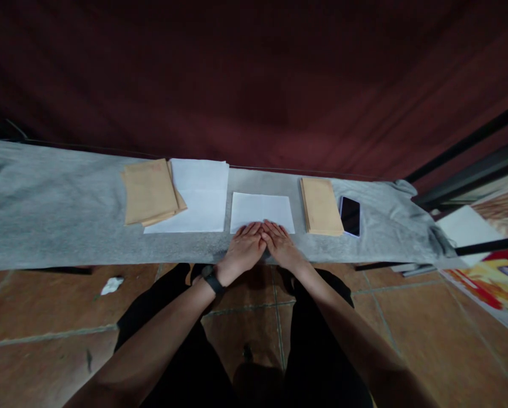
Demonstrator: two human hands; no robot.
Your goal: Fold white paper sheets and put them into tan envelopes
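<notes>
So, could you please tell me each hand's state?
Left hand: open, palm down at the near edge of the smaller white paper.
Right hand: open, likewise.

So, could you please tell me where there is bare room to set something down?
The widest bare stretch of grey cloth lies left of the envelope pile; another lies right of the phone. Between them it is crowded: the large paper, small paper with left hand and right hand over its near edge, and envelope stack leave narrow gaps.
</notes>
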